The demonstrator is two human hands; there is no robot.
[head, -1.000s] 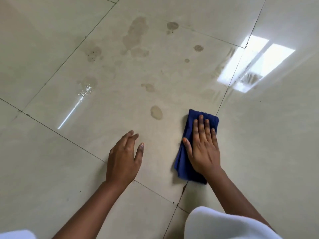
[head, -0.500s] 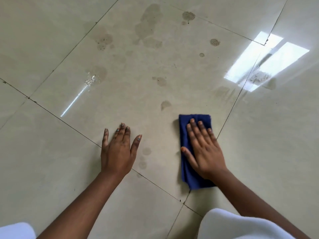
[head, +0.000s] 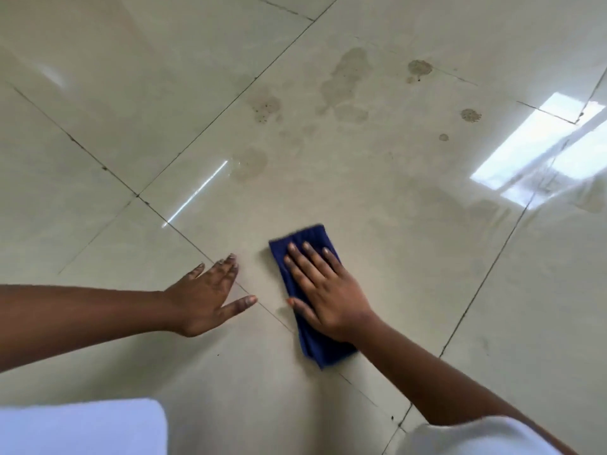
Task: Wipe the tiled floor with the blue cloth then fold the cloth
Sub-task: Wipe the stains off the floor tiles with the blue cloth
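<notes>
A folded blue cloth point(head: 308, 241) lies flat on the glossy cream tiled floor point(head: 394, 244). My right hand point(head: 323, 290) presses down on it with the fingers spread, covering its middle; the cloth's far end and near end stick out. My left hand point(head: 207, 295) rests flat on the floor just left of the cloth, fingers apart, holding nothing. Brownish stains point(head: 348, 83) mark the tile further ahead, and a fainter patch point(head: 249, 162) lies closer in.
Dark grout lines point(head: 108, 169) cross the floor diagonally. A bright window reflection point(head: 538, 149) glares at the right. White clothing point(head: 78, 425) shows at the bottom left and bottom right edges.
My right hand has slid the cloth to the left across the tile, over the spots near the grout line. My left hand has turned and now reaches in from the left side.
</notes>
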